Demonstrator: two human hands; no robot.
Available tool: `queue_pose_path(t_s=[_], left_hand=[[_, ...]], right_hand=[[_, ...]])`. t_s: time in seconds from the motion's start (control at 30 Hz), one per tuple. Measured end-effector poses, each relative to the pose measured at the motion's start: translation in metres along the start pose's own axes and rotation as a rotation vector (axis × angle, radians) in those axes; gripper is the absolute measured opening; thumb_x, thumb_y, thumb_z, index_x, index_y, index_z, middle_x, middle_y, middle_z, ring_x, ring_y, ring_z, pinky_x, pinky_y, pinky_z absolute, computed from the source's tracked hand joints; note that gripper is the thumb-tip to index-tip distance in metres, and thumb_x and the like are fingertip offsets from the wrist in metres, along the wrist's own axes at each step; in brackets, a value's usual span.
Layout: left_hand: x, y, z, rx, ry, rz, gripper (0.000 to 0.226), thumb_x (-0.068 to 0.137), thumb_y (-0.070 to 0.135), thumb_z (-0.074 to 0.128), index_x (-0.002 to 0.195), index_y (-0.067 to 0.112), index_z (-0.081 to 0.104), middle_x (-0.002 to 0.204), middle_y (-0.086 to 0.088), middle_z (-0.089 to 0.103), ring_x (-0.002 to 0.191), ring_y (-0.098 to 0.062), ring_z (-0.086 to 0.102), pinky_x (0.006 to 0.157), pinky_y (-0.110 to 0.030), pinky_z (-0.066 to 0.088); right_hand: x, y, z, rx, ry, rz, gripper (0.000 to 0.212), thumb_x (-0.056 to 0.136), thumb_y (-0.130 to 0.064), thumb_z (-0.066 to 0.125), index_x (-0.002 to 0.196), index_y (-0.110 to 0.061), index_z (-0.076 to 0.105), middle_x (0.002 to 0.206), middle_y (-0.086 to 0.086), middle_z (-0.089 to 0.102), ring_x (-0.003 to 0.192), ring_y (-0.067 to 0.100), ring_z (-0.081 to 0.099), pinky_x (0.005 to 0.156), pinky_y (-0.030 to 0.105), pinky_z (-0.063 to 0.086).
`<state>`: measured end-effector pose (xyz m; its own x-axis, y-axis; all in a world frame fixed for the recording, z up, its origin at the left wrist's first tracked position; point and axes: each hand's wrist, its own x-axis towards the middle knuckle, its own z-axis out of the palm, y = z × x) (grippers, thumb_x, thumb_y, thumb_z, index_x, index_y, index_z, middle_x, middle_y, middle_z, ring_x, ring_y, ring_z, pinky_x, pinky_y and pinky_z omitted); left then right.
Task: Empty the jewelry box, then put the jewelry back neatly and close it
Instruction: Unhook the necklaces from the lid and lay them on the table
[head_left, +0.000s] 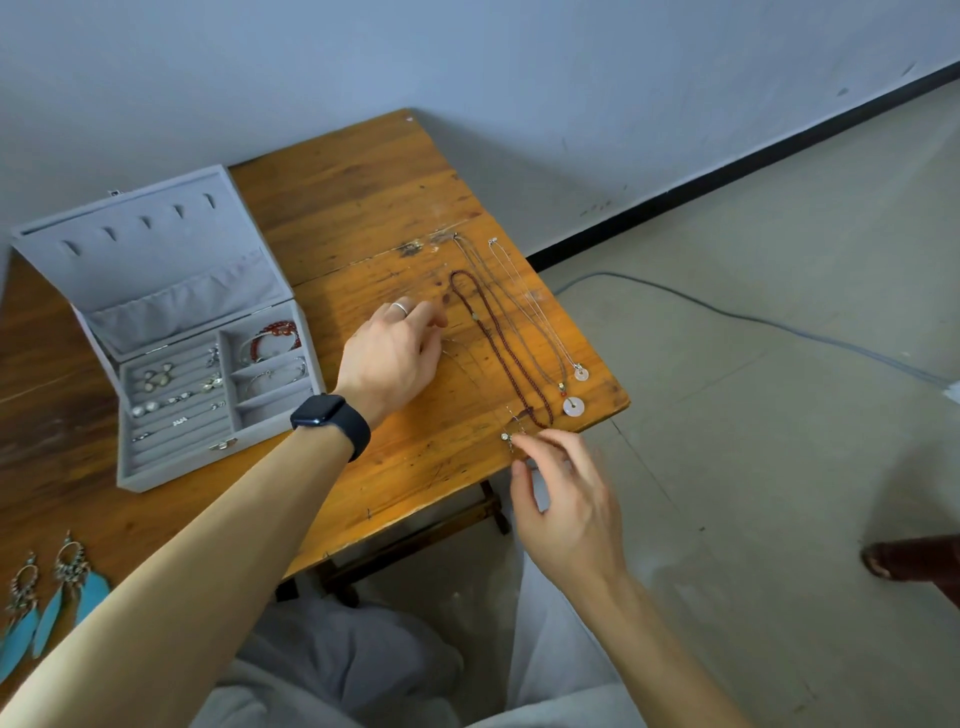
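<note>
So we've got the grey jewelry box (176, 465) sitting open on the left side of the wooden table (363, 208), lid propped up at the back. It's not emptied. The red bead bracelet (272, 338) and a couple of silver bangles (275, 371) are in the right-hand compartments, and small earrings and rings (171, 387) are tucked into the padded rows on the left.

Over on the right end of the table, three necklaces lie stretched out side by side. There's a dark red beaded necklace (498, 348), a cord one with a big pale disc pendant (573, 406) near the table edge, and a thin silver one with a smaller disc (581, 373).

Our left hand (395, 353), with the black watch (330, 418) and a ring (400, 307), reaches across just left of the beaded necklace. Its fingertips are bunched together, pinching the top end of a fine chain necklace (467, 374) that curves down toward the near edge.

Our right hand (566, 499) is at that edge, fingers loosely curled right next to the chain's little pendant (505, 436). It's blurry, so we can't tell if it's actually gripping it.

A pair of turquoise feather earrings (52, 597) lies at the bottom left of the table.
</note>
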<state>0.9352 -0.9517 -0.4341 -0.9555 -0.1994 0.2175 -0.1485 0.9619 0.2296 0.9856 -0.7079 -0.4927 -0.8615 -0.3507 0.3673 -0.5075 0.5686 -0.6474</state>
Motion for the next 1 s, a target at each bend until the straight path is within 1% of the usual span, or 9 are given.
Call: queue_pose_path(t_s=[0.1,0.23,0.3,0.37,0.5,0.57,0.77,0.87,1.0], left_hand=[[-0.009,0.002,0.006,0.013,0.012,0.013,0.024,0.101,0.026,0.05,0.117,0.019,0.066,0.114,-0.003,0.064,0.099,-0.025,0.059,0.068,-0.04,0.056],[-0.021,0.005,0.013,0.054,0.046,0.024,0.026,0.1,0.028,0.053,0.116,0.019,0.072,0.115,0.0,0.067,0.095,-0.024,0.059,0.071,-0.039,0.055],[-0.026,0.005,0.016,0.065,0.054,0.016,0.029,0.1,0.029,0.053,0.119,0.02,0.073,0.117,0.001,0.069,0.098,-0.023,0.059,0.072,-0.037,0.055],[-0.028,0.006,0.017,0.096,0.044,0.02,0.032,0.101,0.031,0.052,0.123,0.019,0.071,0.123,0.001,0.069,0.103,-0.024,0.059,0.078,-0.039,0.054],[-0.023,0.005,0.015,0.096,-0.039,0.022,0.039,0.103,0.035,0.046,0.136,0.02,0.061,0.137,0.002,0.062,0.121,-0.025,0.056,0.093,-0.044,0.05],[-0.018,0.006,0.015,0.072,-0.077,0.042,0.04,0.104,0.035,0.044,0.138,0.02,0.059,0.141,0.001,0.059,0.127,-0.025,0.053,0.097,-0.044,0.049],[-0.008,0.005,0.016,0.035,-0.124,0.035,0.039,0.105,0.035,0.042,0.137,0.021,0.059,0.142,0.003,0.057,0.124,-0.024,0.053,0.097,-0.044,0.05],[-0.005,0.006,0.016,0.028,-0.148,0.022,0.04,0.105,0.037,0.04,0.137,0.02,0.057,0.141,0.002,0.055,0.12,-0.025,0.053,0.094,-0.045,0.051],[-0.005,0.007,0.016,0.005,-0.171,-0.007,0.04,0.105,0.038,0.039,0.137,0.021,0.056,0.141,-0.001,0.053,0.121,-0.024,0.051,0.095,-0.044,0.05]], right_hand=[[-0.005,-0.002,0.003,-0.063,-0.025,-0.046,0.034,0.092,-0.023,0.064,0.125,-0.017,0.068,0.131,-0.002,0.059,0.103,0.015,0.05,0.077,0.022,0.047],[-0.007,-0.001,0.007,-0.125,-0.04,-0.093,0.039,0.095,-0.028,0.06,0.131,-0.014,0.064,0.139,-0.002,0.057,0.11,0.021,0.052,0.088,0.032,0.049],[-0.009,-0.001,0.008,-0.142,-0.027,-0.104,0.04,0.095,-0.029,0.06,0.131,-0.013,0.064,0.139,-0.002,0.059,0.112,0.022,0.052,0.088,0.037,0.051],[-0.011,-0.001,0.008,-0.153,-0.022,-0.114,0.041,0.095,-0.029,0.06,0.132,-0.012,0.064,0.139,-0.002,0.059,0.113,0.023,0.053,0.088,0.038,0.051],[-0.013,-0.001,0.009,-0.178,-0.051,-0.121,0.044,0.095,-0.03,0.059,0.135,-0.013,0.061,0.142,-0.002,0.057,0.116,0.022,0.051,0.088,0.036,0.051],[-0.014,-0.003,0.01,-0.193,-0.059,-0.113,0.045,0.095,-0.032,0.058,0.136,-0.015,0.06,0.143,-0.003,0.056,0.118,0.021,0.051,0.087,0.034,0.051],[-0.013,-0.002,0.009,-0.219,-0.043,-0.108,0.045,0.094,-0.033,0.06,0.136,-0.017,0.061,0.142,-0.005,0.057,0.117,0.02,0.051,0.085,0.031,0.047],[-0.014,-0.001,0.01,-0.209,-0.049,-0.089,0.046,0.095,-0.035,0.059,0.137,-0.017,0.06,0.144,-0.005,0.056,0.119,0.019,0.05,0.088,0.031,0.046],[-0.016,-0.002,0.011,-0.167,-0.051,-0.074,0.046,0.094,-0.035,0.06,0.136,-0.016,0.06,0.144,-0.002,0.055,0.119,0.019,0.05,0.09,0.029,0.045]])
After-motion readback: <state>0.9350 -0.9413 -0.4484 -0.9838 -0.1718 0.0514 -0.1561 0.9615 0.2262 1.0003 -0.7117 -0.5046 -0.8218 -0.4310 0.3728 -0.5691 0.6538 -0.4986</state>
